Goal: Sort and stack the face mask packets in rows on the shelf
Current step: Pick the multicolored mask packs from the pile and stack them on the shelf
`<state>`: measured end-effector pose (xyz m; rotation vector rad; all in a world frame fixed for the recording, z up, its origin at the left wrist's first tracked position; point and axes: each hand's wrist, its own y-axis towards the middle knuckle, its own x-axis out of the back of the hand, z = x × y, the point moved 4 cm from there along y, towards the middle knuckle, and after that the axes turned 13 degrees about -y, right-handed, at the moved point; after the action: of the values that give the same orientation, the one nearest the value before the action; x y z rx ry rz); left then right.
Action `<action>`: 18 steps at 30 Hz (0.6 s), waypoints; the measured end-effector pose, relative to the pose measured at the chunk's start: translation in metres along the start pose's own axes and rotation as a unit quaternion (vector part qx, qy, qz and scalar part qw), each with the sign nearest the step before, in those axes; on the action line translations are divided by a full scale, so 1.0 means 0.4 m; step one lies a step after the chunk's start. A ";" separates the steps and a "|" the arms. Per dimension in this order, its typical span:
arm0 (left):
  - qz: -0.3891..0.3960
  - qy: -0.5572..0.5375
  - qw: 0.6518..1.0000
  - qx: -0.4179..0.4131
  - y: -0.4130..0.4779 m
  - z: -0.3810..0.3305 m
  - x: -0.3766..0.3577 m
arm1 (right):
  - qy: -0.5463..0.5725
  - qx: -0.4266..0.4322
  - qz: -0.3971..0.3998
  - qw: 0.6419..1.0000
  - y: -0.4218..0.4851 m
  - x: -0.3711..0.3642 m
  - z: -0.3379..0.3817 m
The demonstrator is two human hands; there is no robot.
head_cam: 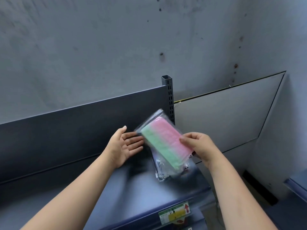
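A clear face mask packet (pixel 163 141) with pink and green masks inside is held tilted above the right end of the dark blue shelf (pixel 126 191). My right hand (pixel 197 145) grips the packet's right edge between thumb and fingers. My left hand (pixel 123 146) is open, palm up, its fingertips at the packet's left edge. The packet is blurred by motion.
The shelf's dark back panel (pixel 74 130) runs behind my hands, ending at a slotted metal upright (pixel 168 93). A grey board (pixel 224 117) leans against the concrete wall to the right. A yellow and green label (pixel 175 213) sits on the shelf's front edge.
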<state>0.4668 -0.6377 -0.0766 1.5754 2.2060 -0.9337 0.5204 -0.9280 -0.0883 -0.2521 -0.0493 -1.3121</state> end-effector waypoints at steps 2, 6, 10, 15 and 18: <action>-0.050 0.094 0.994 -0.009 -0.002 0.018 0.012 | 0.024 -0.021 -0.049 0.998 0.007 -0.009 -0.023; -0.037 0.331 0.943 -0.001 -0.029 0.093 -0.011 | -0.085 -0.033 -0.108 0.990 0.034 -0.058 -0.065; -0.009 0.406 0.914 -0.018 -0.034 0.156 -0.040 | -0.334 -0.015 -0.152 0.930 0.033 -0.095 -0.078; -0.021 0.384 0.921 -0.062 -0.053 0.211 -0.049 | -0.372 -0.034 -0.122 0.919 0.032 -0.113 -0.092; -0.020 0.339 0.937 -0.084 -0.062 0.229 -0.045 | -0.377 -0.043 -0.118 0.918 0.032 -0.109 -0.087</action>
<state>0.4376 -0.7148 -0.1269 1.9767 2.6641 -0.1882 0.5178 -0.8909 -0.1320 -0.8391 -0.6956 -1.3884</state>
